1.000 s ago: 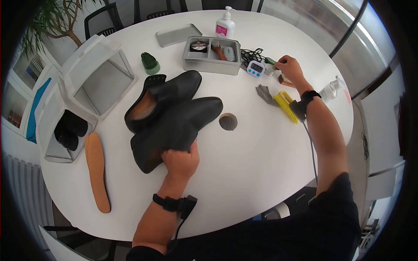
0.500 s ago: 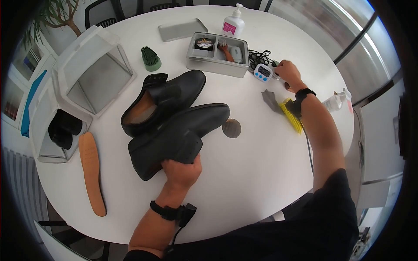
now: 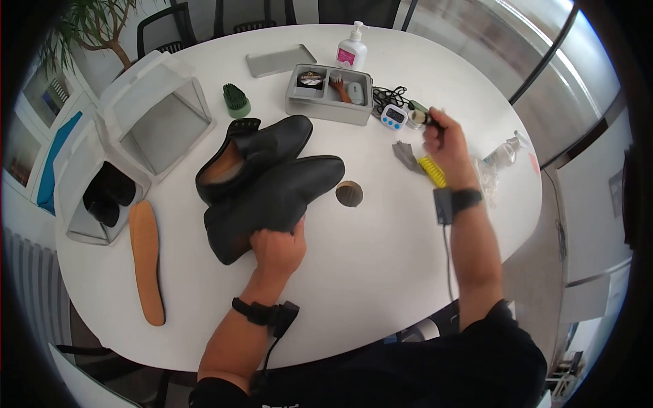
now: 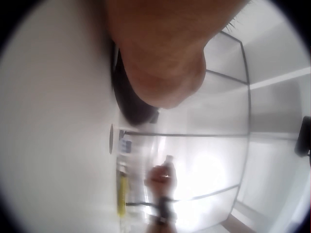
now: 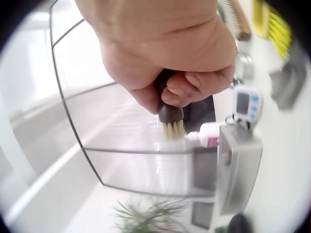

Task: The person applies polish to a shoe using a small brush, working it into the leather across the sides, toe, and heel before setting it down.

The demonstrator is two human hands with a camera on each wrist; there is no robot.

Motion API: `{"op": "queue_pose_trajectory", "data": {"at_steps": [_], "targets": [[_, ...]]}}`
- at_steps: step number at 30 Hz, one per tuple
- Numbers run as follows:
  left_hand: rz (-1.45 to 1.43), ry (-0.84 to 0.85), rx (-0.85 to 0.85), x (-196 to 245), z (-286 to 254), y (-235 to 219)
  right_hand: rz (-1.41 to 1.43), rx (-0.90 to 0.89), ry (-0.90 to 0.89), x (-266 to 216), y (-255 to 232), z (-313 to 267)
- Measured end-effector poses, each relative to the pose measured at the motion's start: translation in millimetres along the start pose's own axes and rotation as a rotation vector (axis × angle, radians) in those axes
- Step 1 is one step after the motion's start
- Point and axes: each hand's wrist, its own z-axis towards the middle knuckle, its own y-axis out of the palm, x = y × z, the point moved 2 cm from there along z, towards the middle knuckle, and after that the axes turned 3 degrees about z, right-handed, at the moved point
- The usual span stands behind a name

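Observation:
My left hand (image 3: 280, 250) grips the near black leather shoe (image 3: 272, 197) at its opening, with the fingers partly hidden inside. That shoe lies tilted against a second black shoe (image 3: 279, 139) with a tan lining. Raised above the right part of the table, my right hand (image 3: 447, 144) holds a small shoe polish brush. In the right wrist view the brush (image 5: 171, 114) shows a dark brown handle and short pale bristles, the handle wrapped by curled fingers and thumb. Below that hand lie a yellow-bristled brush (image 3: 432, 171) and a grey cloth (image 3: 406, 156).
A grey tin (image 3: 328, 112) with polish and a small brush stands at the back, near a timer (image 3: 394, 117) and a pump bottle (image 3: 351, 51). Left are a green brush (image 3: 237, 102), two clear-fronted boxes (image 3: 163, 136) and an insole (image 3: 146, 265). The table has a round hole (image 3: 349, 194).
My right hand has lifted the small brush from the cluster beside the timer and moved it back toward me. My left hand keeps its grip on the near shoe.

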Motion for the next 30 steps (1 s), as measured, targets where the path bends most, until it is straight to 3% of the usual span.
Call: {"op": "queue_pose_trajectory", "data": {"at_steps": [2,4,6,8,10,12,14,15,16,18,20,22,23,24,26,27,28,30], "targets": [[-0.007,-0.082,-0.079,7.5,0.0,-8.1,0.261,-0.179,0.118,34.8,20.2,-39.7],[0.085,-0.367,-0.414,19.4,15.6,-18.1,0.391,-0.271,0.210,67.4,32.5,-64.1],[0.140,-0.425,-0.391,29.3,29.1,-34.4,0.381,-0.222,0.190,88.2,56.9,-97.6],[-0.196,-0.574,-0.527,26.1,39.0,-42.7,0.345,-0.216,0.186,104.4,75.9,-121.4],[-0.907,-0.887,-0.500,19.2,38.8,-39.5,-0.127,-0.147,-0.066,109.4,92.2,-140.6],[-1.172,-1.098,-0.652,9.8,47.8,-41.8,-0.232,-0.195,-0.109,121.6,99.9,-147.4],[-1.178,-1.166,-0.600,15.3,51.5,-47.0,-0.713,-0.224,-0.453,131.7,112.7,-152.4],[-1.170,-1.164,-0.597,12.7,49.1,-45.8,-0.987,-0.094,-0.561,133.9,113.4,-150.4],[-1.150,-1.142,-0.615,8.2,45.6,-41.5,-0.980,-0.094,-0.562,130.9,113.1,-145.5],[-1.127,-1.120,-0.646,11.6,38.3,-38.3,-1.112,0.153,-0.448,123.1,103.9,-137.8],[-1.125,-1.149,-0.555,25.3,30.6,-36.7,-1.111,0.177,-0.531,129.1,108.7,-143.3],[-1.185,-1.137,-0.579,26.8,24.1,-25.2,-1.035,-0.174,-0.646,142.7,125.4,-156.4],[-1.243,-1.125,-0.597,27.6,21.2,-20.6,-1.110,-0.268,-0.615,141.7,129.5,-160.9],[-1.241,-1.126,-0.597,33.9,18.6,-21.7,-1.108,-0.268,-0.613,139.5,124.4,-157.9],[-1.223,-1.208,-0.395,47.7,16.8,-29.7,-1.212,0.080,-0.619,125.1,101.4,-137.6],[-1.220,-1.204,-0.396,51.5,17.4,-30.9,-1.122,0.142,-0.610,118.5,93.4,-132.0],[-1.204,-1.206,-0.379,54.8,16.9,-31.8,-1.120,0.144,-0.609,122.7,89.8,-133.4],[-1.190,-1.202,-0.358,53.4,18.0,-27.0,-1.064,-0.046,-0.599,133.7,95.1,-141.1]]}}
